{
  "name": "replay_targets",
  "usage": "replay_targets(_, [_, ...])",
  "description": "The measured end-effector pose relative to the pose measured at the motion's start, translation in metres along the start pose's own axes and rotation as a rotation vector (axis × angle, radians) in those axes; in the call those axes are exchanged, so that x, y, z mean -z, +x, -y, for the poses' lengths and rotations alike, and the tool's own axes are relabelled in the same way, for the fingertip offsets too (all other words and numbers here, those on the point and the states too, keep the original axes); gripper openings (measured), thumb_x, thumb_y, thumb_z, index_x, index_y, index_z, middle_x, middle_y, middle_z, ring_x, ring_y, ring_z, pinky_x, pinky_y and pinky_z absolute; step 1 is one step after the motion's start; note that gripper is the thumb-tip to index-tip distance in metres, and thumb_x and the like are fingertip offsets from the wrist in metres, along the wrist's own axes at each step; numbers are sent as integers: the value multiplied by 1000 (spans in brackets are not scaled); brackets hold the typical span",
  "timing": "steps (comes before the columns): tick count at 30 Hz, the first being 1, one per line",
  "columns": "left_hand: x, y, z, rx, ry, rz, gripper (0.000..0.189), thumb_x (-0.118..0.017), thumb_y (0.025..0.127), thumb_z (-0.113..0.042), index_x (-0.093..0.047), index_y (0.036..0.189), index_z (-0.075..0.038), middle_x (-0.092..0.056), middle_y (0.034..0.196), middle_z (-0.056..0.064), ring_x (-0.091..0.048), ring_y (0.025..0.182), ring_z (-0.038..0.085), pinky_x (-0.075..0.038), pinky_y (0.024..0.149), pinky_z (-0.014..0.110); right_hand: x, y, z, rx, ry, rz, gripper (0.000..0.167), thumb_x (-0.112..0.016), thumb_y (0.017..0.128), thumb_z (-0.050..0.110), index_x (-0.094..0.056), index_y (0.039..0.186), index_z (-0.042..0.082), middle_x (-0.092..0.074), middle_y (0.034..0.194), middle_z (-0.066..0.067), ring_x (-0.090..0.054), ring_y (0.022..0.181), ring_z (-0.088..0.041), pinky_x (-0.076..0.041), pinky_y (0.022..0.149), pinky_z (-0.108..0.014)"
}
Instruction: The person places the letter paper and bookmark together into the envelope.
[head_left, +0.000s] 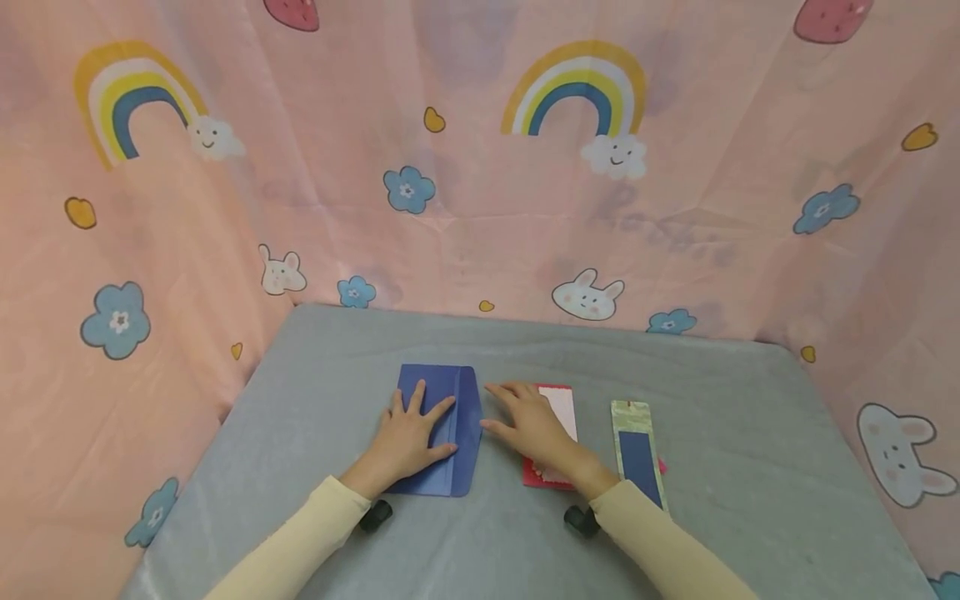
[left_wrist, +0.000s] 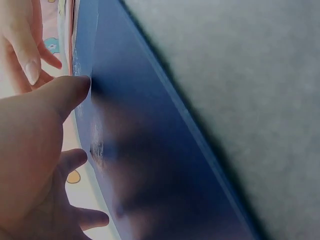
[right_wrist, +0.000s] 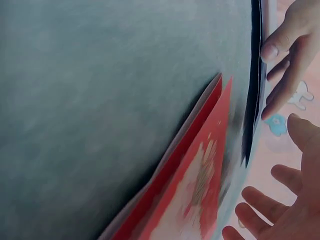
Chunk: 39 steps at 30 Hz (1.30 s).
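A blue envelope (head_left: 467,433) lies on the table with its flap folded out to the right. My left hand (head_left: 405,440) rests on it with fingers spread, the thumb pointing toward the crease of the flap. In the left wrist view the envelope's surface (left_wrist: 145,130) fills the middle beneath the left hand (left_wrist: 30,150). My right hand (head_left: 534,425) reaches over a red card with a pale front (head_left: 561,410), its fingers loosely extended toward the flap and holding nothing. The right wrist view shows the red card (right_wrist: 195,185) standing slightly ajar, below the fingers of the right hand (right_wrist: 295,205).
To the right lies a long greenish-gold packet with a dark blue panel (head_left: 639,467), a small pink piece (head_left: 663,466) peeking out beside it. A grey cloth covers the table (head_left: 315,400). Behind hangs a pink printed curtain (head_left: 480,225).
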<state>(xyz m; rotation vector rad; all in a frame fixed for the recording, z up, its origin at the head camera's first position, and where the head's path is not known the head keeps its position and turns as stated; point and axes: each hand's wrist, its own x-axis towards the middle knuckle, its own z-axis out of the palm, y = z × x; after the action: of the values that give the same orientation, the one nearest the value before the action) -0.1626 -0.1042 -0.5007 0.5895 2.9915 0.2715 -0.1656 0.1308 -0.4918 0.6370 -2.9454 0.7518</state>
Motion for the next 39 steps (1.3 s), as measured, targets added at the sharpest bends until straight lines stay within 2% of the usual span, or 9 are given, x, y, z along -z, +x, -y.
replay_targets(10, [2, 1, -3, 17, -6, 10, 77, -67, 85, -59, -42, 151, -27, -27, 157, 33, -30, 134, 68, -38, 104, 68, -12, 11, 10, -7, 27, -13, 60, -67, 92, 40, -52, 144, 14, -57, 133, -14, -53, 125, -31, -44, 105, -53])
replay_targets(14, [3, 1, -3, 19, -3, -2, 76, -68, 85, -57, -44, 150, -26, -29, 156, 34, -32, 133, 69, -39, 104, 67, -17, 14, 15, -18, 33, -28, 57, -67, 92, 40, -55, 142, 15, -58, 129, -15, -55, 118, -30, -49, 98, -49])
replay_targets(17, [4, 1, -4, 12, -6, -9, 74, -69, 85, -56, -46, 149, -27, -29, 156, 35, -32, 132, 69, -39, 104, 67, -20, 16, 18, -35, 35, -37, 56, -68, 92, 39, -57, 139, 13, -59, 123, -14, -55, 108, -26, -51, 88, -42])
replay_targets(21, [3, 1, -4, -9, 8, -14, 71, -68, 86, -55, -46, 148, -28, -30, 156, 34, -34, 130, 70, -41, 102, 68, -23, 18, 21, -65, 55, -49, 55, -71, 90, 37, -61, 135, 7, -58, 110, -11, -49, 89, -17, -45, 73, -29])
replay_targets(25, [1, 3, -4, -20, 36, -16, 69, -68, 87, -54, -47, 148, -30, -30, 157, 31, -36, 129, 70, -44, 98, 67, -25, 22, 23, -96, 94, -43, 55, -73, 89, 34, -61, 133, 4, -56, 101, -9, -44, 78, -12, -38, 66, -24])
replay_targets(28, [1, 5, -4, -16, 46, -11, 66, -67, 87, -54, -49, 147, -30, -30, 157, 30, -38, 128, 68, -46, 95, 67, -27, 24, 23, -108, 119, -31, 54, -73, 88, 33, -61, 133, 4, -56, 97, -8, -44, 76, -12, -37, 65, -24])
replay_targets(35, [2, 7, -3, -22, 49, -10, 64, -68, 87, -52, -51, 145, -29, -33, 156, 29, -42, 127, 66, -49, 92, 66, -33, 28, 21, -104, 160, -16, 53, -74, 88, 30, -62, 132, 4, -59, 95, -6, -51, 78, -13, -42, 68, -25])
replay_targets(39, [2, 6, -1, -37, 43, -26, 67, -67, 86, -56, -51, 145, -29, -36, 154, 30, -43, 126, 66, -50, 91, 65, -35, 31, 20, -120, 170, 8, 55, -74, 88, 31, -60, 134, 4, -57, 93, -5, -49, 76, -12, -41, 67, -25])
